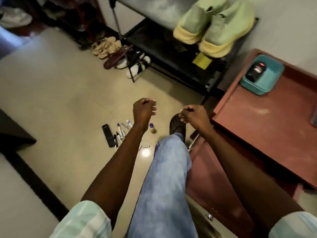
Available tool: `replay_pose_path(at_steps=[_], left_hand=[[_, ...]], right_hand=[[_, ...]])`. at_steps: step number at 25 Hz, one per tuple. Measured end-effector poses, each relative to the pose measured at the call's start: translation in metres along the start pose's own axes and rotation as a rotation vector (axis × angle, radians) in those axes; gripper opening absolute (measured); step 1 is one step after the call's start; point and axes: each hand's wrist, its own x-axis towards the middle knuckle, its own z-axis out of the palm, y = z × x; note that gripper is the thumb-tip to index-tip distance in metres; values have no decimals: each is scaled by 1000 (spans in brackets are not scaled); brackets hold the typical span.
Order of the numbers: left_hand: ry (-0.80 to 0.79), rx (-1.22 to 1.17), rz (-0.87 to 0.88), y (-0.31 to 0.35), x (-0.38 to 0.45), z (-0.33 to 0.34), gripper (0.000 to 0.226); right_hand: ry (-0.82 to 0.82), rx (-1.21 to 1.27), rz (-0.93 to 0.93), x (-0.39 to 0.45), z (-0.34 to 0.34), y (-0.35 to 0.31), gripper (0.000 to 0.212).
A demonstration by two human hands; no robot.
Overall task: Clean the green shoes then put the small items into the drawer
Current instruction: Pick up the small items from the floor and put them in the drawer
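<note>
Two light green shoes (214,26) with yellow soles stand side by side on top of a black shoe rack (154,47) at the far wall. On the floor tiles lie small items: a black remote (108,135), markers (120,133), a small bottle (152,128) and batteries (144,146). My left hand (145,109) hovers above these items with loosely curled fingers and nothing in it. My right hand (193,115) is held in the air beside it with its fingers curled in, and I see nothing in it. A red-brown drawer (214,169) stands pulled out below my right arm.
A red-brown desk (265,134) at the right carries a teal tub (262,74) with a dark object inside. A yellow cloth (202,61) lies on the rack's lower shelf. Sandals and white shoes (120,55) sit on the floor. My foot in a dark clog (177,125) stands by the drawer.
</note>
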Motion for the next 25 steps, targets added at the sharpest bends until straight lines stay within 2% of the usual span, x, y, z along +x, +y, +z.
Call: replay_pose_path(at_steps=[3,6,9,12,15,20,23,25], left_hand=[[156,111,-108,-48,56,-60,10],[268,261,-221,-108,93,-109,11],[382,443,-332,-165,118,-144,11],[429,636,-388,-216,139,-175,19],[457,678,-425,-254,159,-195,24],[494,735,-428,-298,205,-209,46],[520,712,-508,-315,234,-216,61],[526,695,-574,-325,248,-223,60]], right_hand=[[-78,-30,48,49,48,10,21],[-165,-85,149,90,87,42,7],[-250,-169,252,123,112,78,29],[-321,-326,243,144,143,101,51],[-275,-372,206,155,171,110,63],[-168,-338,50,174,198,129,62],[-148,-362,10,177,207,138,60],[-130,-372,19,178,207,143,60]])
